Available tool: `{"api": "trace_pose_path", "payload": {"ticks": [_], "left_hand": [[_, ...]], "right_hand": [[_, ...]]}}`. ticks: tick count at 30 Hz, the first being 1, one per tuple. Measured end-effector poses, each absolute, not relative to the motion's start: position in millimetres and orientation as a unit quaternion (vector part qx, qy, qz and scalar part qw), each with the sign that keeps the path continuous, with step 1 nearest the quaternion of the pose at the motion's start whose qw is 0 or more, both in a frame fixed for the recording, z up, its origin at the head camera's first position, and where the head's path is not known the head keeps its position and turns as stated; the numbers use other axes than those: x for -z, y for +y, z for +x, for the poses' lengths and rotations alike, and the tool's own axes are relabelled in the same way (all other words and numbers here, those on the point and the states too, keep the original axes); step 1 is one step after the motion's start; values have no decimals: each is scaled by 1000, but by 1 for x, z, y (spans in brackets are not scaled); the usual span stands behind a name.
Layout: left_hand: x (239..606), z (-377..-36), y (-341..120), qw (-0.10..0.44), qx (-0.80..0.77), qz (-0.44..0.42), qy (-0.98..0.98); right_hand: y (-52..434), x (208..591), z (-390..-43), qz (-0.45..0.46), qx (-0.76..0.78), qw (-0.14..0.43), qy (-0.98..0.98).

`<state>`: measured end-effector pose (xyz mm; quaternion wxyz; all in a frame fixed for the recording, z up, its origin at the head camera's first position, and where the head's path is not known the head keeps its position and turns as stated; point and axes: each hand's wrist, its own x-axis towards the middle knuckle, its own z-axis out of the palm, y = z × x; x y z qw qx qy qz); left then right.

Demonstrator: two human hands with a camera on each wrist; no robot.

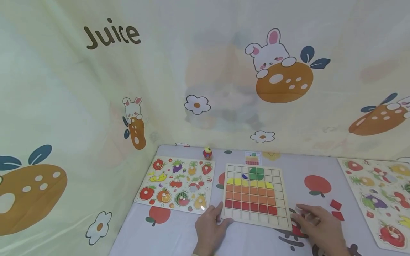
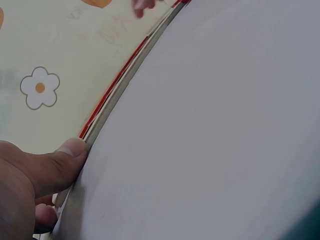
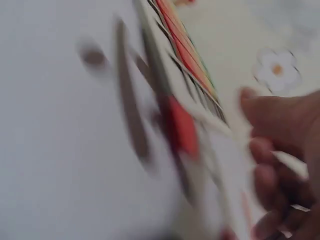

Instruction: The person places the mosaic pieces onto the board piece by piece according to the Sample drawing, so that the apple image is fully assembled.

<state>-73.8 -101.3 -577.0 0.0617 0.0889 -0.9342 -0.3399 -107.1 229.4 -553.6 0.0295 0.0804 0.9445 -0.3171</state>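
One word, "Juice" [image 1: 112, 35], tops the backdrop; left hand [image 1: 209, 227] steadies the grid board [image 1: 282, 209], right hand's [image 1: 320, 227] grip unclear.

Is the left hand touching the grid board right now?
Touching. The left wrist view shows the left hand with its thumb pressed against the grid board's near edge.

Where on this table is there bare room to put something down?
Free: the cloth between the grid board and the right fruit puzzle, behind the loose red tiles; also the near-left corner, in front of the left fruit puzzle. Crowded: the board's front edge, where the left hand and right hand are.
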Motion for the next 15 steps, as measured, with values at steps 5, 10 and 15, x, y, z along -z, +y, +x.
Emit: {"api": "trace_pose_path", "payload": {"ticks": [5,10,15], "left_hand": [[574,-73,-99,52,344,97,-932],[572,-72,-98,50,343,98,-933],[571,-71,-99,51,350,96,-930]], "right_hand": [[279,554,-107,19,230,124,965],[286,566,-95,-30,243,95,965],[268,571,-93,-72,257,43,963]]}}
